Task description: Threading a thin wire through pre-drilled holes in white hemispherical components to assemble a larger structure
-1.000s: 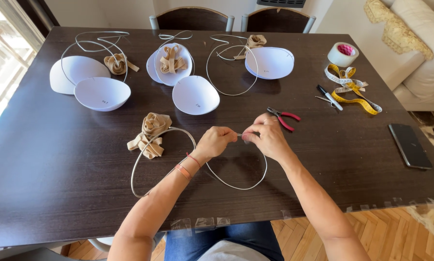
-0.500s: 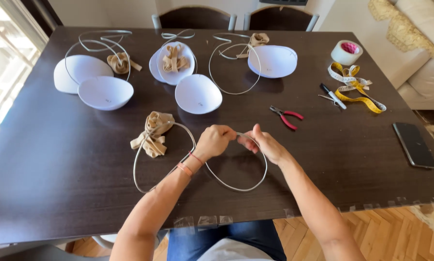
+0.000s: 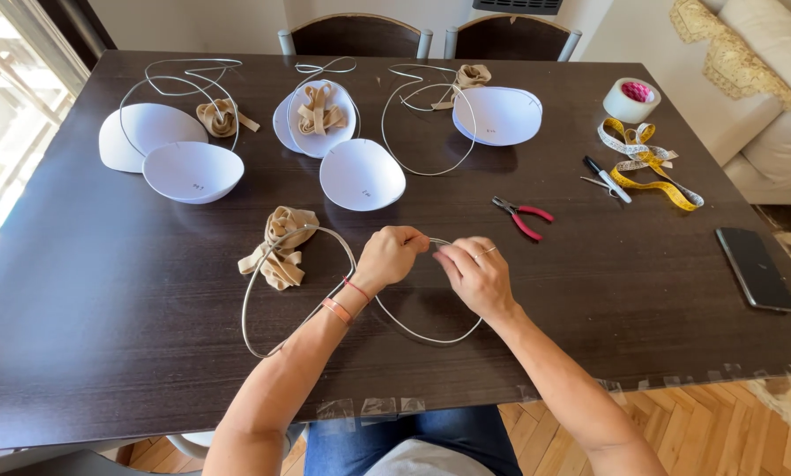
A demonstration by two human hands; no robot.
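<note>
My left hand (image 3: pixel 393 255) and my right hand (image 3: pixel 476 276) meet over the middle of a dark wooden table (image 3: pixel 104 353). Both pinch the top of a thin white wire (image 3: pixel 252 291) bent into two joined loops that lie flat on the table. The left loop passes under my left forearm, the right loop curves below my right hand. A bundle of beige elastic strap (image 3: pixel 281 246) lies just left of my left hand, touching the left loop.
Several white moulded foam cups (image 3: pixel 193 171) (image 3: pixel 362 174) (image 3: pixel 499 115), more bent wires and beige straps fill the table's far half. Red-handled pliers (image 3: pixel 523 214) lie right of my hands. A tape roll (image 3: pixel 631 100), yellow measuring tape (image 3: pixel 651 172), pen and phone (image 3: pixel 756 268) sit at right.
Both hands have stayed on the wire's top; my right hand's fingers have shifted slightly along it. The wire loops lie where they were.
</note>
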